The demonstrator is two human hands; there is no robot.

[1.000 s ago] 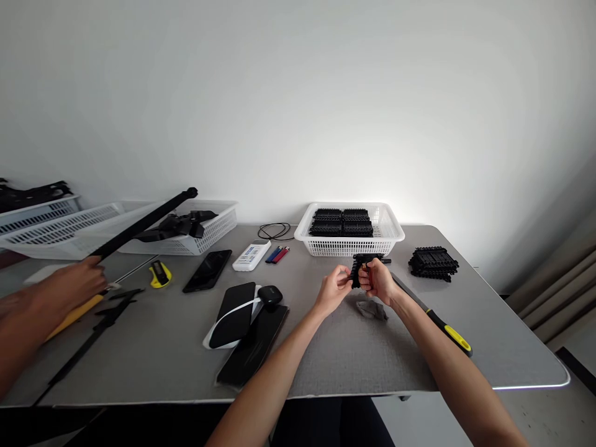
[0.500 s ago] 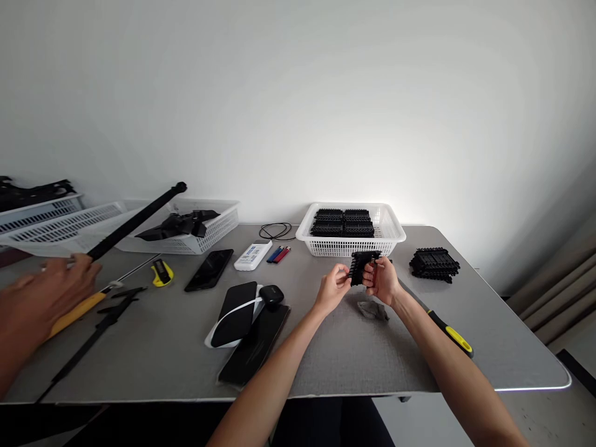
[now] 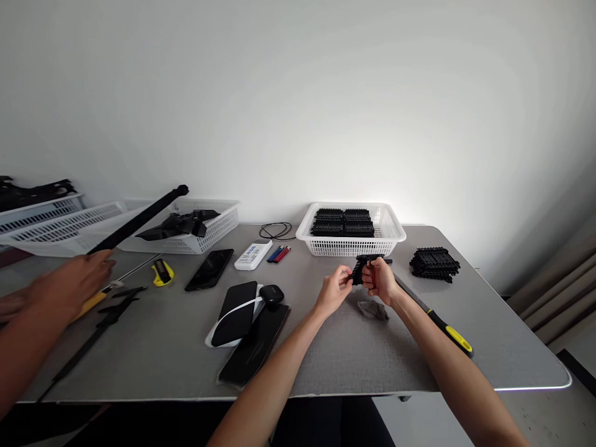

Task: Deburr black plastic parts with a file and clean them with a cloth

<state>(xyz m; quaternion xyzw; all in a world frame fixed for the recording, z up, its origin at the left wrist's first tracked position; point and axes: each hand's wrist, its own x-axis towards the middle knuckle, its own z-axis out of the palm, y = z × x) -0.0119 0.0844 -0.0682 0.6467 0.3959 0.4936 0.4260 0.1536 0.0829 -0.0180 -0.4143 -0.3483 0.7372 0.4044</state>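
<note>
Both my hands meet at one black ridged part [image 3: 357, 271], in front of a white basket [image 3: 351, 249]. My left hand [image 3: 334, 289] pinches its left edge. On its right side, the fingers of my right hand [image 3: 382, 281] are wrapped round it, with a small red-orange item [image 3: 371, 274] between them. In the basket lie several similar black parts [image 3: 343, 223]. More of them form a stack [image 3: 434, 264] on the right. Below my hands, a crumpled grey scrap [image 3: 373, 310] rests on the table. A yellow-and-black handled tool [image 3: 451, 334] lies beside my right forearm.
Phones [image 3: 209, 270], a white box [image 3: 252, 255], two lighters [image 3: 282, 254], a cable [image 3: 275, 231] and a yellow cutter [image 3: 162, 272] lie left of centre. At far left, another person's hand [image 3: 77, 279] holds a long black bar [image 3: 139, 220] near white baskets [image 3: 214, 230].
The black part between my hands has tilted and shows a narrower side. At the left, the other person's hand has shifted rightward along with the bar, and a second hand shows behind it.
</note>
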